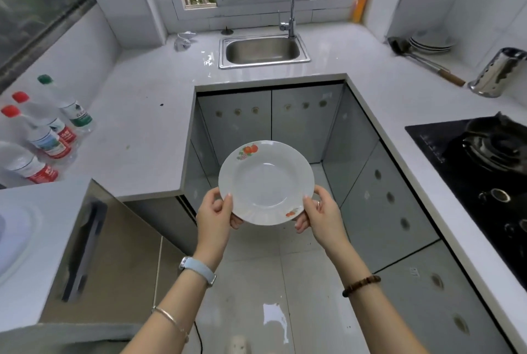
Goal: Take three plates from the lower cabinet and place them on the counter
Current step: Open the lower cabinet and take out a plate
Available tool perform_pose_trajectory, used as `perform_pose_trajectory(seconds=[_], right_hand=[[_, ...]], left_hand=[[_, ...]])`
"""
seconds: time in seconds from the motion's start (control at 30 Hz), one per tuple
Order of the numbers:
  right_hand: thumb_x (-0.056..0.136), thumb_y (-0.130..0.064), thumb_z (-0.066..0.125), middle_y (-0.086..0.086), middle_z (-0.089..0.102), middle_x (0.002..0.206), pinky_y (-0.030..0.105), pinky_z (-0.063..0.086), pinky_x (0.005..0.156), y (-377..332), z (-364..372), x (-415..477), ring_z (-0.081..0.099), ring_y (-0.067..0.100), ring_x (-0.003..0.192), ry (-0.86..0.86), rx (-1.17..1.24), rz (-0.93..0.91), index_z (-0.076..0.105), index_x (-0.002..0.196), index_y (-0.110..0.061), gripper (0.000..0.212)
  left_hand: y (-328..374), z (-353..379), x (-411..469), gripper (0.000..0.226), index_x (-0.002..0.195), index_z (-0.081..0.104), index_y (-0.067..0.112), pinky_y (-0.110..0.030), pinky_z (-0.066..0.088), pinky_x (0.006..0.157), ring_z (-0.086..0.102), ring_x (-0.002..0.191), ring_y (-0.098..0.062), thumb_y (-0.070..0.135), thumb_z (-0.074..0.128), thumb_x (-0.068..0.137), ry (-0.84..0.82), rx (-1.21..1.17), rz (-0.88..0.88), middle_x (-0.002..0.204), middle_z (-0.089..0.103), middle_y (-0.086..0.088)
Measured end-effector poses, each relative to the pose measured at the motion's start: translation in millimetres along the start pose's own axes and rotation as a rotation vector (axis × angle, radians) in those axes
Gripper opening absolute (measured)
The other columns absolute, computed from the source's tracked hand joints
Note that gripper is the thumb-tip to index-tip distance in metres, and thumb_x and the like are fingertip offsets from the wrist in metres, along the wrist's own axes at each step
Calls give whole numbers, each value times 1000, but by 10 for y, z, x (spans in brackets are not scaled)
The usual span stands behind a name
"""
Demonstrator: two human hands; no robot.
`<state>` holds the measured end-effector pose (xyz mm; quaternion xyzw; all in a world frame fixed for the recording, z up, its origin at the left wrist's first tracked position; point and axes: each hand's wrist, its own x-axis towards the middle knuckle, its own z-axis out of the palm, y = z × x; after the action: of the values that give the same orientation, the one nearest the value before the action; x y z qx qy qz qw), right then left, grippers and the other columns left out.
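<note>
A white plate (265,182) with small orange fruit prints on its rim is held level in the air over the floor, between the cabinet fronts. My left hand (216,214) grips its left edge, thumb on top. My right hand (320,214) grips its right edge the same way. The white counter (142,131) runs in a U around me. An open lower cabinet door (111,254) stands at my left; the cabinet's inside is hidden.
Several water bottles (54,128) stand on the left counter. A steel sink (263,50) with a tap sits at the back. On the right lie a black gas hob (484,159), a steel holder (499,74), a ladle and a stack of plates (432,41).
</note>
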<state>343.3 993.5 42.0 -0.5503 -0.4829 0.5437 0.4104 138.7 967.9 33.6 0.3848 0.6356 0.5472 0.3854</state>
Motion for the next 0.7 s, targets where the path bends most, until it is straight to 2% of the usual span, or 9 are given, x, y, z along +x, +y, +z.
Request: perform_pose_trajectory(seconds=[0.2,0.4,0.47,0.57,0.7], right_hand=[[101,-12,40,3,63,50,27,53,46,-115,1,463,57,16,43,80,3,10,46,125,-5,26],[102,-12,40,2,66,52,25,53,46,-277,149,1051,58,14,44,165,10,13,47,124,-4,25],[102,-12,40,1,67,53,25,52,46,-338,216,1229,57,13,44,190,25,11,47,123,-3,24],[102,-13,40,1,67,54,25,52,46,-407,289,1467,57,13,44,229,38,11,46,124,-3,26],[102,-13,39,2,67,53,26,52,46,-456,293,1745,57,14,43,279,56,14,44,127,-2,28]], left_hand=[[24,219,621,15,109,57,11,-35,51,53,57,53,-21,17,49,98,-73,-3,-23,63,63,-18],[87,374,1402,13,107,57,12,-29,50,49,57,48,-15,16,48,98,-168,-14,-9,55,63,-5],[134,396,1655,11,104,58,15,-31,50,50,58,49,-16,18,49,98,-199,-2,10,56,64,-4],[210,429,1993,9,102,57,22,-35,53,52,61,52,-21,22,49,97,-244,39,46,63,67,-12],[278,562,2353,9,102,57,20,-39,55,55,61,56,-31,22,50,97,-287,69,75,68,66,-20]])
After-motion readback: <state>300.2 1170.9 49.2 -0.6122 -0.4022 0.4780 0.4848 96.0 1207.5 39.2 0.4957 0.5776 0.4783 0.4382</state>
